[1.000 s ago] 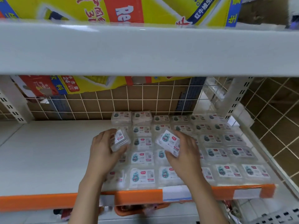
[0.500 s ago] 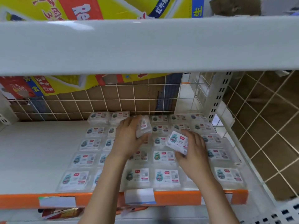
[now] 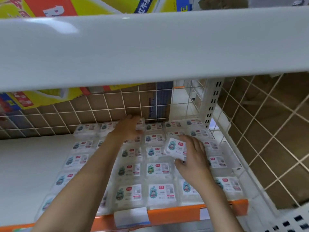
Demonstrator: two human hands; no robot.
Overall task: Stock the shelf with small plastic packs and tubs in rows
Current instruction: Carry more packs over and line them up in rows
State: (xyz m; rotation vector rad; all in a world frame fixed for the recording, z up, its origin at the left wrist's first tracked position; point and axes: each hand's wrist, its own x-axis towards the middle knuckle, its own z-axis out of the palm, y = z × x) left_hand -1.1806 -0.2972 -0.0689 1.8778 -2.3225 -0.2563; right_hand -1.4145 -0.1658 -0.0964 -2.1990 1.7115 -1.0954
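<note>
White shelf (image 3: 30,164) rows look light, stiff, slick: right hand (image 3: 192,158) pinches 1 pack (image 3: 175,147) by its edges, left hand (image 3: 128,128) grips another at the back.

Soft, even light; glare on the upper shelf (image 3: 70,29); edges bowed, perhaps slightly blurred.

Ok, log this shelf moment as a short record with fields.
Left hand: at the shelf's back row, on a pack; grip blurred.
Right hand: holds a labelled clear pack, tilted, above the rows.
Shelf: packs fill the right part in rows; left part bare.
Front edge: orange price rail.
Back: wire grid.
</note>
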